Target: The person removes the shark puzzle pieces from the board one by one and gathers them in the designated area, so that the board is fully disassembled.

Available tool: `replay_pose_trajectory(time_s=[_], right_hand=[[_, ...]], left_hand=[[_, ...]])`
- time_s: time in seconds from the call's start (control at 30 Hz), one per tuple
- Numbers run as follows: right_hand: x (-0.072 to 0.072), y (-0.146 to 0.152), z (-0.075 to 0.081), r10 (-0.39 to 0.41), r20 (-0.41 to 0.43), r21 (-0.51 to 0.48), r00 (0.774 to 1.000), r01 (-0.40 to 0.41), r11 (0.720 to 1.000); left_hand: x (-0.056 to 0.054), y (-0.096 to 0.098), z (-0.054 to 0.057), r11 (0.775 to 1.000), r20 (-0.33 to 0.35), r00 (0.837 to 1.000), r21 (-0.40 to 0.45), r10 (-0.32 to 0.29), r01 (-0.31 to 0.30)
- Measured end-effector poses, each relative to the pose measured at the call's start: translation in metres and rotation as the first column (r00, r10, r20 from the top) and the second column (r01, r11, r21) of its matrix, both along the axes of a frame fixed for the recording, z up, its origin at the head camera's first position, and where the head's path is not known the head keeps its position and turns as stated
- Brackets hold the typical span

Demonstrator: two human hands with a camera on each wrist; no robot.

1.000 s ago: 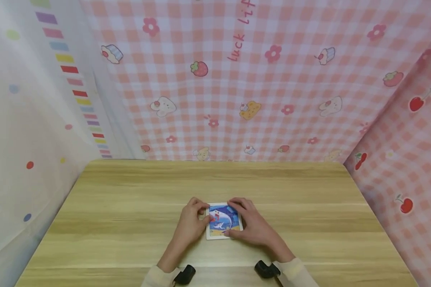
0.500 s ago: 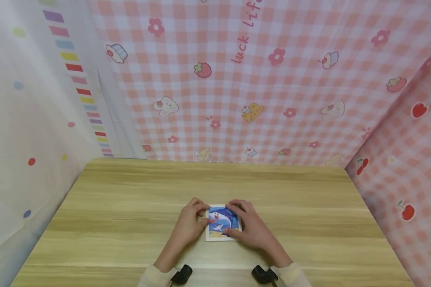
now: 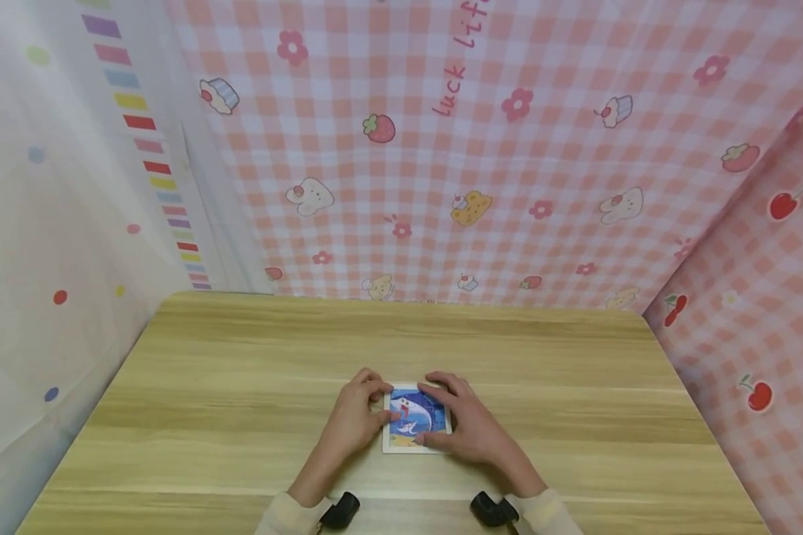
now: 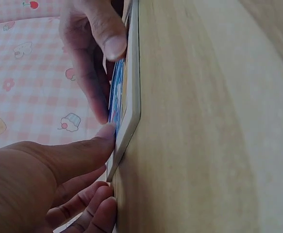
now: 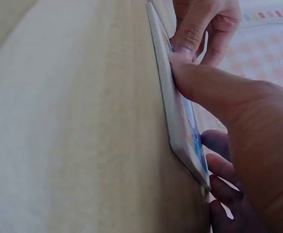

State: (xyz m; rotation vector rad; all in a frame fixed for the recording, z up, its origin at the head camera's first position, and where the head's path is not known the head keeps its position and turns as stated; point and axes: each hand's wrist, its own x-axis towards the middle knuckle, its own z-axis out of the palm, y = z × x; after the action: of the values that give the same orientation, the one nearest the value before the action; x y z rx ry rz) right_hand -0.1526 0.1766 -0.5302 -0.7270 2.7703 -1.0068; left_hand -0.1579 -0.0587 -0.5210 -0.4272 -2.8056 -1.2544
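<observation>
A small square picture board (image 3: 411, 425), with a pale frame around a blue whale picture, lies flat near the front of the table. My left hand (image 3: 356, 417) grips its left side. In the left wrist view, the left thumb (image 4: 100, 143) presses on the picture's edge while the other fingers curl beside the frame. Across the right side of the board spreads my right hand (image 3: 471, 423), holding it with the index finger at the upper right and the thumb near the lower edge. In the right wrist view, the right thumb (image 5: 194, 75) rests on the face; its other fingers reach the frame's far edge.
The wood-grain table (image 3: 241, 357) extends around the board on all sides. A pink checked cloth (image 3: 428, 163) hangs behind it, with a dotted white cloth (image 3: 60, 245) at left and a cherry-patterned cloth (image 3: 756, 334) at right. Black wrist mounts (image 3: 340, 510) sit at the sleeves.
The board has shifted very slightly toward me with both hands on it. My left thumb lies a little further over the picture. The head view has tilted slightly.
</observation>
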Motion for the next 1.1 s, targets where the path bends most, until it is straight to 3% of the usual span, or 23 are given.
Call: replay_pose_trajectory(time_s=[0.83,1.1], right_hand=[[0.004,0.01,0.005,0.066,0.046,0.03,0.997,-0.067,0.997],[0.003,0.011,0.004,0.088,0.029,0.059,0.996,-0.089,0.994]], left_hand=[[0.001,0.0,0.003,1.0,0.068,0.998,0.005,-0.014,0.013],[0.001,0.001,0.0,1.0,0.026,1.0,0.002,-0.005,0.005]])
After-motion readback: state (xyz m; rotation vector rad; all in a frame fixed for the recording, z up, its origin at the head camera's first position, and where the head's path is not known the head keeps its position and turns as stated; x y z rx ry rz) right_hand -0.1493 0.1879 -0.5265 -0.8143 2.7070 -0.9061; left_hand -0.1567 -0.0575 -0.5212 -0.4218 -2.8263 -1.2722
